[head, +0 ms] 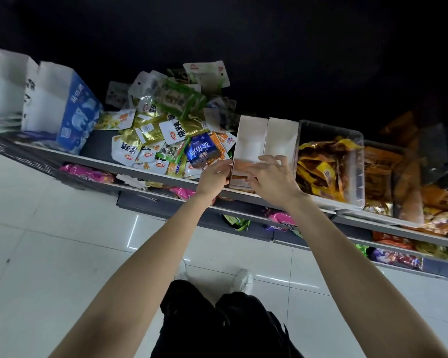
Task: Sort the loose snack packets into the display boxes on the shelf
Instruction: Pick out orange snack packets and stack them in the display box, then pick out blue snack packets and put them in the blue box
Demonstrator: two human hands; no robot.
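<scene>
A heap of loose snack packets (166,125), white, green, gold and blue, lies on the top shelf (93,157). Right of it stands a white cardboard display box (265,136) with its flaps up and orange packets (239,174) stacked inside at the front. My left hand (214,177) pinches the left edge of those orange packets at the box's left wall. My right hand (270,177) rests over the box's front opening, fingers spread on the packets. Whether either hand actually grips a packet is partly hidden.
A blue and white display box (75,117) stands at the shelf's left end. A clear plastic bin (357,174) of yellow-orange packets sits right of the white box, with more orange packets beyond. Lower shelves hold pink and green bags. White tiled floor lies below.
</scene>
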